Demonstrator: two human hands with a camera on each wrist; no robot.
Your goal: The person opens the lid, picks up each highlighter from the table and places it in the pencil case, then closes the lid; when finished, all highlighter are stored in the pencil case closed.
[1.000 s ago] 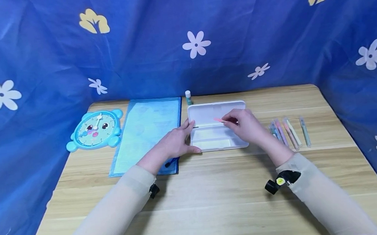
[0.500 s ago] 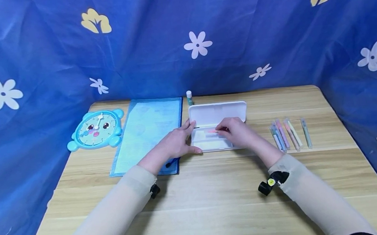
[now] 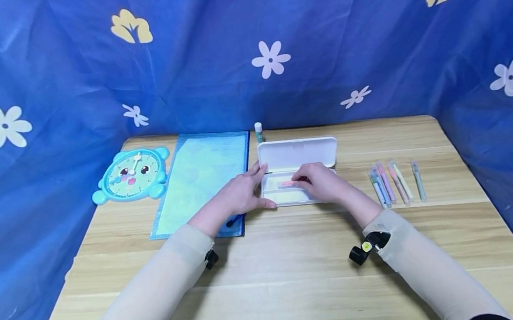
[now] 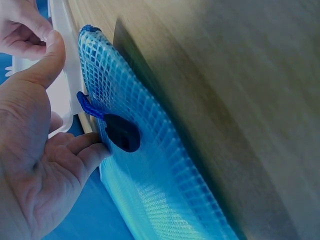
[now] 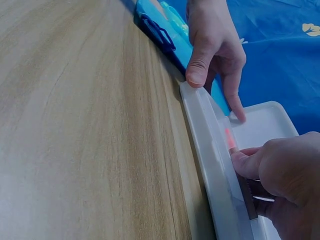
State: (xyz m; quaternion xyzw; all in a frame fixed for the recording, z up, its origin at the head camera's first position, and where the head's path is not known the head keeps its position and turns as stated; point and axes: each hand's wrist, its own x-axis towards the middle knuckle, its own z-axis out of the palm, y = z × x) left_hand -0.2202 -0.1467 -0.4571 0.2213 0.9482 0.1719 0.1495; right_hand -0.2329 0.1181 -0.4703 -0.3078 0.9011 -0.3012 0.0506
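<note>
A white pencil case (image 3: 297,154) lies with its lid raised at the middle of the table. My left hand (image 3: 241,192) holds its left end, the thumb at the front corner and a finger near the hinge. My right hand (image 3: 321,180) pinches a slim marker (image 5: 230,137) with a pink end, low in the case's bottom half and lengthwise along it. The right fingers hide part of its barrel. In the left wrist view, the other left fingers touch a blue mesh zip pouch (image 4: 150,135) with a black pull tab (image 4: 121,132).
Several markers (image 3: 388,183) lie side by side right of the case. A glue stick (image 3: 259,132) stands behind it. At the left is a blue toy clock (image 3: 133,175), beside the flat pouch. A blue flowered cloth (image 3: 200,57) hangs behind the table.
My right hand has moved left and down with the marker, from in front of the lid into the case's bottom half. The left hand stays at the case's left end.
</note>
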